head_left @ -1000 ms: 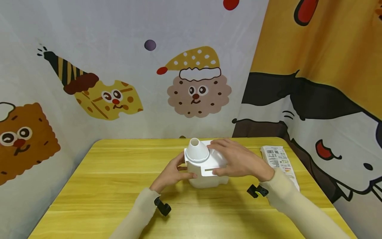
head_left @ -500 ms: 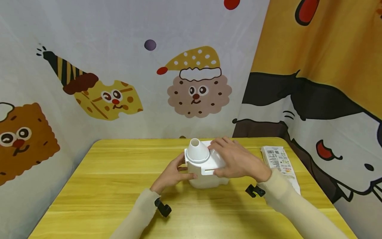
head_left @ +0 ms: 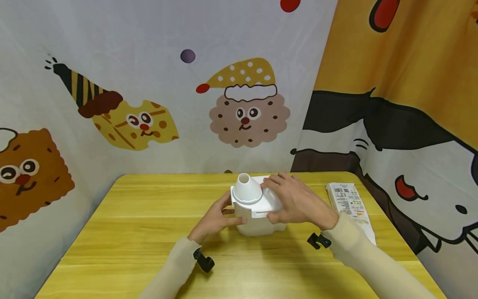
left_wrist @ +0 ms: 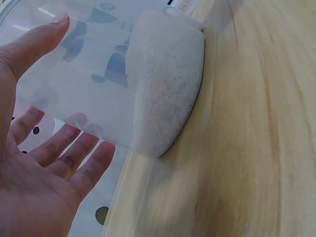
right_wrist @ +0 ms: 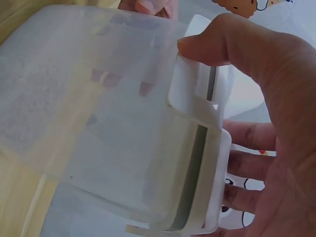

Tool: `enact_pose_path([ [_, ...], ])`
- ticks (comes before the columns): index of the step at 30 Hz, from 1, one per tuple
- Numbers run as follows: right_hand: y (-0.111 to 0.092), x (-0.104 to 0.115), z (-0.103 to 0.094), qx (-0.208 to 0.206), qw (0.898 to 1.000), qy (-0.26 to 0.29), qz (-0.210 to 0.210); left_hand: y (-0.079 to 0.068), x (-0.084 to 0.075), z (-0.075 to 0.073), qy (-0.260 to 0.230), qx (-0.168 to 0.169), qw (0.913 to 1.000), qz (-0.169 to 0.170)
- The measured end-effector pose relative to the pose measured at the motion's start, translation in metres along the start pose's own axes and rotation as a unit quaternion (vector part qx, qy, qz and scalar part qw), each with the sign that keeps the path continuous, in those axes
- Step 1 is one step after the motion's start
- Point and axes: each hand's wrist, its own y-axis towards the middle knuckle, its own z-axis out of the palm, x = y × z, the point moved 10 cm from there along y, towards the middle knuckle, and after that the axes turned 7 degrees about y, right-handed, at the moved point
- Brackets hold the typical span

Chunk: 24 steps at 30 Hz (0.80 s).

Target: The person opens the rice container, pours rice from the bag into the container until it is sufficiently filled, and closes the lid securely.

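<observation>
A translucent plastic storage container [head_left: 257, 227] stands upright on the table, with whitish, rice-like grains [left_wrist: 168, 74] in its lower part. Its white lid [head_left: 269, 202] carries a cone-shaped spout [head_left: 246, 190], narrow end up. My left hand [head_left: 214, 218] holds the container's left side, thumb at the front and fingers round the back. On the right, my right hand [head_left: 298, 203] grips the lid, its fingers over the top. In the right wrist view the thumb lies on the slotted side clip [right_wrist: 190, 84] at the lid's edge.
The wooden table [head_left: 149, 232] ends in rounded far corners near a cartoon-printed curtain [head_left: 149, 83]. At the right lies a white printed packet [head_left: 349, 201], partly hidden by my right sleeve [head_left: 358, 245].
My right hand and wrist have shifted slightly left, and the clip under its thumb appears to have tilted a little. The left hand and the container have stayed in place.
</observation>
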Motion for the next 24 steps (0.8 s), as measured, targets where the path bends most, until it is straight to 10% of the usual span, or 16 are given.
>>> enact_pose_path([
  [24, -0.0029, 0.0036, -0.0049, -0.089, 0.993, -0.012, -0.073, -0.0008, -0.001, 0.0006, -0.001, 0.0, 1.0, 0.001],
])
